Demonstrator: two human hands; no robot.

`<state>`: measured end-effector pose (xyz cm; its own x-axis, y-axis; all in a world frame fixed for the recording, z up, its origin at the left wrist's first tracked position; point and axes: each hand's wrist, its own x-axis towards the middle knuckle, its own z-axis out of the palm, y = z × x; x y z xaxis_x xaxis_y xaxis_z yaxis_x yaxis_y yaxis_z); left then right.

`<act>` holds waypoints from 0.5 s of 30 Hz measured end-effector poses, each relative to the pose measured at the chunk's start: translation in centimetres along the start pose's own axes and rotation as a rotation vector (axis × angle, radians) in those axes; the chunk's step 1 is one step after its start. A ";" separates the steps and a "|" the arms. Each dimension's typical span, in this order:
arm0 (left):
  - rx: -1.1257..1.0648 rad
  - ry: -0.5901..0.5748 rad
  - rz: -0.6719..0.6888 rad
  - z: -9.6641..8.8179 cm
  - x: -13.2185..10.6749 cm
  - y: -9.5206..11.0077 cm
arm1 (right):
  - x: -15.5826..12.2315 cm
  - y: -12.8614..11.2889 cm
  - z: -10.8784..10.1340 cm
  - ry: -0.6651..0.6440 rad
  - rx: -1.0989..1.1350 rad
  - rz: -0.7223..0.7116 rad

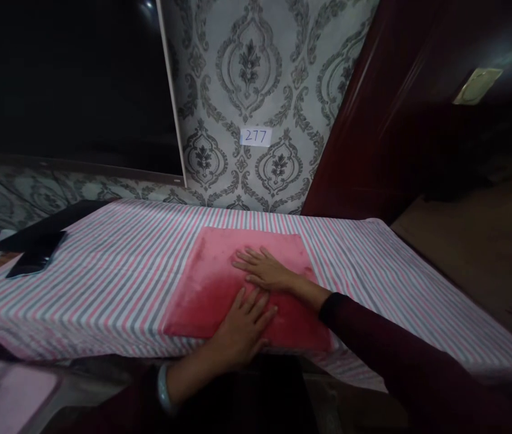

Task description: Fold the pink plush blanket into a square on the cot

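A square pink-to-red cloth piece (192,304), perhaps a cushion cover, lies flat on the striped tablecloth (115,265). Near its front edge my left hand (244,325) rests on it with the fingers spread. My right hand (265,269) lies flat a little farther back, palm down on the lighter pink part, fingers stretched toward the left. The two hands are close together, and neither grasps anything. Both palms hide part of the cloth's middle. On my left wrist is a pale bangle (164,389).
At the table's left end lie dark flat objects (36,256). A large black screen (66,84) hangs on the patterned wall behind, beside a paper label reading 277 (256,136). A dark red door (373,120) stands at the right. A pink surface (15,395) shows at the lower left.
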<state>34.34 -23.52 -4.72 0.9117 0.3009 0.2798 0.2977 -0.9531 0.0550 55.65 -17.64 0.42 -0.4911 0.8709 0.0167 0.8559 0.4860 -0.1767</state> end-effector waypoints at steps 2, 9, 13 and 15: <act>0.023 0.042 0.002 1.1 -0.2 -0.1 | 0.8 1.6 0.1 0.010 -0.043 0.041; 0.050 0.123 0.000 2.4 -0.5 0.2 | 3.5 7.3 -0.7 -0.014 0.023 0.286; 0.072 0.146 -0.003 3.1 -0.6 0.1 | 3.7 7.9 0.2 0.071 0.061 0.295; 0.071 0.150 -0.004 3.2 -0.5 0.2 | 3.6 7.9 0.6 0.092 0.062 0.281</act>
<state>34.82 -23.73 -7.92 0.8596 0.2914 0.4198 0.3254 -0.9455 -0.0100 60.52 -10.70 -1.55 -0.2171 0.9750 0.0472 0.9434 0.2220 -0.2463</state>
